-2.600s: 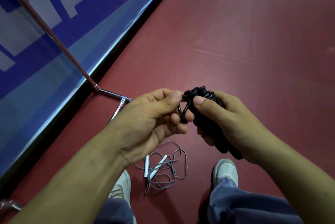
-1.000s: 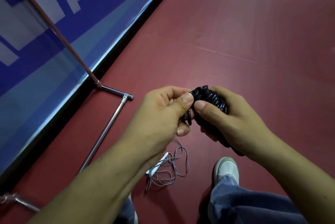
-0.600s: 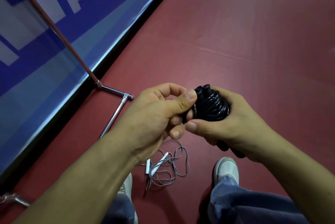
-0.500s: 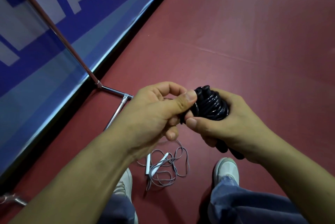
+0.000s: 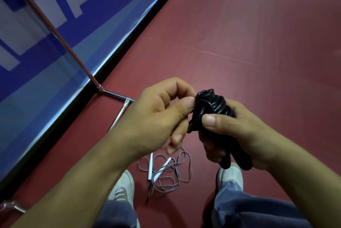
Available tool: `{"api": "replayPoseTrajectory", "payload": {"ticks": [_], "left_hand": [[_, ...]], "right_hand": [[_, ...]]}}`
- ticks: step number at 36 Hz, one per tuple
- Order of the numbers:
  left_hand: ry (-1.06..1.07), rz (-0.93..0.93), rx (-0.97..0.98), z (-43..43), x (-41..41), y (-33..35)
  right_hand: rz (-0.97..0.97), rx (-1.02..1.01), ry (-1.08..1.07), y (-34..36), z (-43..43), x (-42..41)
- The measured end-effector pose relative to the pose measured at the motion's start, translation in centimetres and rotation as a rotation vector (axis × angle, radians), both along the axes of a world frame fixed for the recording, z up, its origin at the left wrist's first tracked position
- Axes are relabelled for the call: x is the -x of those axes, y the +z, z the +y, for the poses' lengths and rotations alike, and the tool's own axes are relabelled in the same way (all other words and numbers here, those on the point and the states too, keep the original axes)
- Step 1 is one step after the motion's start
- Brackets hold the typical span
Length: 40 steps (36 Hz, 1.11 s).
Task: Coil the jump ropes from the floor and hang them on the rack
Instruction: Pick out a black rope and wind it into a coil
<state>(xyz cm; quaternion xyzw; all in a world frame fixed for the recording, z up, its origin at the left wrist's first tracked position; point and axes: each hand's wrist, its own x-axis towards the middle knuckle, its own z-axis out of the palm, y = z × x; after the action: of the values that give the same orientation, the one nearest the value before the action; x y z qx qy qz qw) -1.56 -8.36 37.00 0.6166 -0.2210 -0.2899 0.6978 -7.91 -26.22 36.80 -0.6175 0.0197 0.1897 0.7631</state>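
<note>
While right hand grips the glossy black coiled rope bundle to keep it wound, left hand fingers pinch its loose end to tuck.

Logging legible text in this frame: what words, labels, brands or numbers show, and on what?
None can be read.
On the blue banner: large white strokes, cut off by the frame, forming no legible word.
On the black jump rope, grey jump rope and white shoes: no marking visible.
</note>
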Motion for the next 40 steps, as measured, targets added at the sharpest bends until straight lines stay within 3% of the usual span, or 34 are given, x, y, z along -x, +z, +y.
{"api": "replayPoseTrajectory", "payload": {"ticks": [7, 13, 18, 22, 34, 37, 40], "left_hand": [[0.233, -0.497, -0.232, -1.0, -0.5, -1.9], [0.375, -0.584, -0.363, -0.8, -2.2, -3.6], [0.470, -0.606, -0.438, -0.6, -2.8, -3.5], [0.472, -0.531, -0.441, -0.6, -2.8, -2.9], [0.225, 0.167, -0.078, -0.4, -2.2, -2.5], [0.130, 0.227, -0.045, -0.2, -2.0, -2.5], [0.107, 0.137, -0.078, -0.2, -1.9, -2.9]], "right_hand": [[0.076, -0.042, -0.020, 0.0, 0.2, -0.4], [0.056, 0.185, -0.086, 0.1, 0.9, -1.0], [0.081, 0.231, -0.081, -0.1, 1.5, -0.8], [0.089, 0.270, -0.082, -0.5, 1.5, -0.6], [0.049, 0.302, -0.134, -0.4, 0.8, -0.9], [0.031, 0.352, -0.170, -0.4, 0.5, -1.1], [0.030, 0.368, -0.176, -0.4, 0.3, -1.0]]}}
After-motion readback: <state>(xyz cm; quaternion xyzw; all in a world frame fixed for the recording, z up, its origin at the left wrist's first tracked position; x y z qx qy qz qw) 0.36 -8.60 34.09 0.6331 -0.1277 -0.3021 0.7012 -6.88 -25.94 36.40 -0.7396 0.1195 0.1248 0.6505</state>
